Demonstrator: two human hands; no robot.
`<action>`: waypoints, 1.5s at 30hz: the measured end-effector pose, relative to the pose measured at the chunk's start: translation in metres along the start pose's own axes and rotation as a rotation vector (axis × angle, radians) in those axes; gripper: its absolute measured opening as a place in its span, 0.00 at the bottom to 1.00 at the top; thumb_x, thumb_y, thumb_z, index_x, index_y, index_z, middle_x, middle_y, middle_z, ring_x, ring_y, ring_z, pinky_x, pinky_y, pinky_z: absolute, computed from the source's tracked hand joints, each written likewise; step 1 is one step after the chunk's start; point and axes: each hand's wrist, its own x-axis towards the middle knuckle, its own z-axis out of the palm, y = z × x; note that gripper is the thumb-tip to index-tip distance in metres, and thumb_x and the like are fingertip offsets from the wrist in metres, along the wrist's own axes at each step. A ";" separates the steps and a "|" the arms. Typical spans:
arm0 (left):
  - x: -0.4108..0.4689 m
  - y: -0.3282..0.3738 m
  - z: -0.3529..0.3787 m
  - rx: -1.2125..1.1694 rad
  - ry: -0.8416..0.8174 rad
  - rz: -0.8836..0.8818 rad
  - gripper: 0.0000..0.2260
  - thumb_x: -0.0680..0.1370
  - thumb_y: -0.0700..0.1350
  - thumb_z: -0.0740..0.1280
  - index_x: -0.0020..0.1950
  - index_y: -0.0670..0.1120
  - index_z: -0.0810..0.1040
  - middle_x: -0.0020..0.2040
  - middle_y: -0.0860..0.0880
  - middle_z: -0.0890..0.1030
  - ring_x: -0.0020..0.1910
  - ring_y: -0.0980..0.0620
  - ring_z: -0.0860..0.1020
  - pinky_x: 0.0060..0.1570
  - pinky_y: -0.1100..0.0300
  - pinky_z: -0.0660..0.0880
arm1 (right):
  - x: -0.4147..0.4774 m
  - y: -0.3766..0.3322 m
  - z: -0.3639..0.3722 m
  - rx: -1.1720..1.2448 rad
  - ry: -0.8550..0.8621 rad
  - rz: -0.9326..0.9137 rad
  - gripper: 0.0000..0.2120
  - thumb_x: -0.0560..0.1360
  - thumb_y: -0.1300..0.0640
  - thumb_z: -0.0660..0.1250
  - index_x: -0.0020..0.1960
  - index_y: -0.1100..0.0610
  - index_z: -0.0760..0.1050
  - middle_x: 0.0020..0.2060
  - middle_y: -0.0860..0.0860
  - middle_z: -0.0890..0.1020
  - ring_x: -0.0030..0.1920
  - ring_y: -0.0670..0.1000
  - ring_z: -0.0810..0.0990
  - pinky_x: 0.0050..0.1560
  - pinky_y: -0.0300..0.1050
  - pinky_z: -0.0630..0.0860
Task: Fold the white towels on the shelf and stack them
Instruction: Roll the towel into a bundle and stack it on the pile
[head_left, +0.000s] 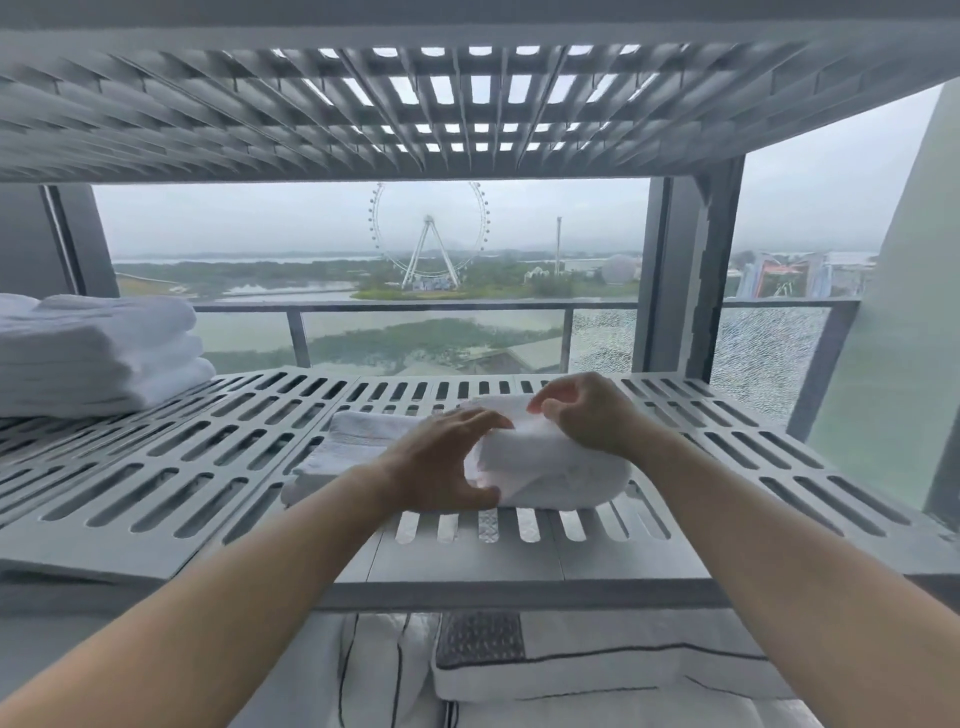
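A small white towel (561, 475) lies partly folded on the slatted grey shelf (208, 457), near its front middle. My left hand (441, 457) grips the towel's left side, thumb under the fold and fingers over the top. My right hand (587, 415) pinches the towel's upper edge from the right. Under and to the left of it lies another flat white towel (363, 431). A stack of folded white towels (93, 353) sits at the shelf's far left.
A second slatted shelf (467, 114) hangs close overhead. Behind the shelf are a window and a balcony railing (415, 307). A grey upright post (696, 270) stands at the back right. White pillows with dark piping (571, 670) lie on the level below.
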 end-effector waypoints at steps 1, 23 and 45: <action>0.001 0.003 0.002 0.031 -0.012 -0.002 0.35 0.63 0.64 0.67 0.65 0.48 0.69 0.61 0.50 0.76 0.57 0.50 0.74 0.58 0.56 0.71 | -0.002 0.004 -0.003 0.010 0.016 0.007 0.10 0.75 0.59 0.63 0.46 0.53 0.83 0.51 0.49 0.83 0.52 0.47 0.79 0.56 0.40 0.71; 0.008 -0.022 -0.003 0.300 0.136 -0.236 0.13 0.71 0.43 0.67 0.54 0.50 0.78 0.51 0.49 0.82 0.49 0.44 0.80 0.49 0.55 0.73 | -0.031 0.051 0.016 -0.168 0.096 -0.224 0.24 0.69 0.63 0.65 0.66 0.56 0.72 0.61 0.51 0.77 0.61 0.52 0.74 0.58 0.39 0.68; 0.004 -0.010 0.000 0.360 0.107 -0.234 0.23 0.70 0.35 0.61 0.62 0.51 0.74 0.56 0.51 0.79 0.55 0.46 0.77 0.51 0.53 0.74 | -0.014 0.058 0.027 -0.036 0.405 0.202 0.20 0.70 0.58 0.67 0.61 0.59 0.73 0.53 0.58 0.81 0.54 0.60 0.78 0.47 0.47 0.72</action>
